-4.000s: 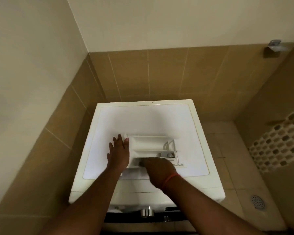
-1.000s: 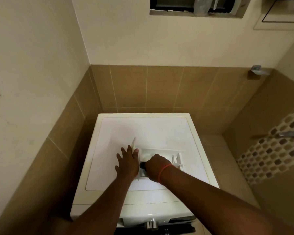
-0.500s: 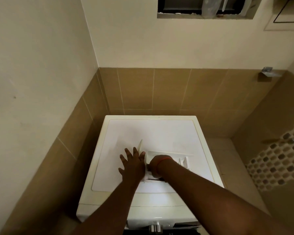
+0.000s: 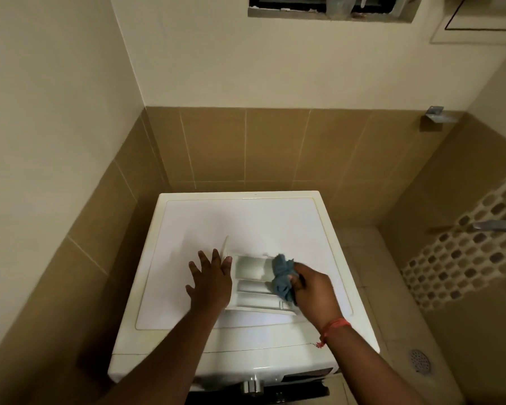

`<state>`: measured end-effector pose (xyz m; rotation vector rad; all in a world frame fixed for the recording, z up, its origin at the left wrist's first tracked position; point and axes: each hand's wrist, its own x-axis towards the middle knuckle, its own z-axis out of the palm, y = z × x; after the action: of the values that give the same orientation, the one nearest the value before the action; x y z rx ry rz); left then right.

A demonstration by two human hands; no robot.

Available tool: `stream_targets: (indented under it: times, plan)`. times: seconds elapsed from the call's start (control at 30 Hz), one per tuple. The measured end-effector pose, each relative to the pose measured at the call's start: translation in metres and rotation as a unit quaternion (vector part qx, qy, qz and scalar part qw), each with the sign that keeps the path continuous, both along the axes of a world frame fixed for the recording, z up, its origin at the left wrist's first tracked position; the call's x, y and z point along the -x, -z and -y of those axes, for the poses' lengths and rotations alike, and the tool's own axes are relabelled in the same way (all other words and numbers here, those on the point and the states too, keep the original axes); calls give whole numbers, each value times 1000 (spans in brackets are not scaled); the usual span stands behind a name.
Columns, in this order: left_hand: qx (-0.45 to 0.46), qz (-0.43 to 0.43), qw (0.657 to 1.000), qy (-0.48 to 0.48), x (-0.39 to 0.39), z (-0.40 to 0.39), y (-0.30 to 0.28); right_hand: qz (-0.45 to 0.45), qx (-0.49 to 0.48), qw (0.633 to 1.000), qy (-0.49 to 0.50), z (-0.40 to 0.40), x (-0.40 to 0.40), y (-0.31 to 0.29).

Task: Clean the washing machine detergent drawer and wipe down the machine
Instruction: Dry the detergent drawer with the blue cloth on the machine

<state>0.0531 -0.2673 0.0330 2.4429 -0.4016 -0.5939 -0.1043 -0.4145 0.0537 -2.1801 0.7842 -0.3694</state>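
White plastic compartmented detergent drawer (image 4: 256,283), no legible markings, lying atop the white front-loading washing machine (image 4: 246,223); left hand (image 4: 209,280) flat, fingers spread, steadying its left end; right hand (image 4: 314,290) clutching a crumpled blue cloth (image 4: 281,276) over its right end.

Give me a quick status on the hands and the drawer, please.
Left hand flat, steadying drawer on machine. Right hand grips cloth over drawer's right end. Nothing in the way.
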Motion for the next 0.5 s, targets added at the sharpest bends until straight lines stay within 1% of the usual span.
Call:
stream_targets:
  times: [0.03, 0.07, 0.1, 0.17, 0.2, 0.23, 0.37, 0.5]
  plan:
    - [23, -6, 1000, -9, 0, 0, -1, 0, 39, 999, 13, 4, 4, -4]
    - [34, -10, 999, -13, 0, 1, -2, -27, 94, 995, 1, 8, 7, -7]
    - [34, -14, 999, -13, 0, 1, -2, -80, 154, 984, -24, 9, 10, -8]
    - [-7, -2, 1000, 8, -2, 0, 1, -183, 240, 950, -76, 6, 10, -3]
    - [-42, 14, 999, 28, -2, 0, 2, -211, 256, 938, -101, 1, 9, 2]
    - [-59, 22, 997, 37, -2, 0, 3, -214, 261, 934, -118, -5, 8, 6]
    - [-27, -8, 1000, 9, -1, 2, -1, -172, 277, 935, -142, -21, -5, 9]
    - [-22, -12, 1000, 6, -1, 3, 0, -175, 280, 928, -175, -17, -13, 11]
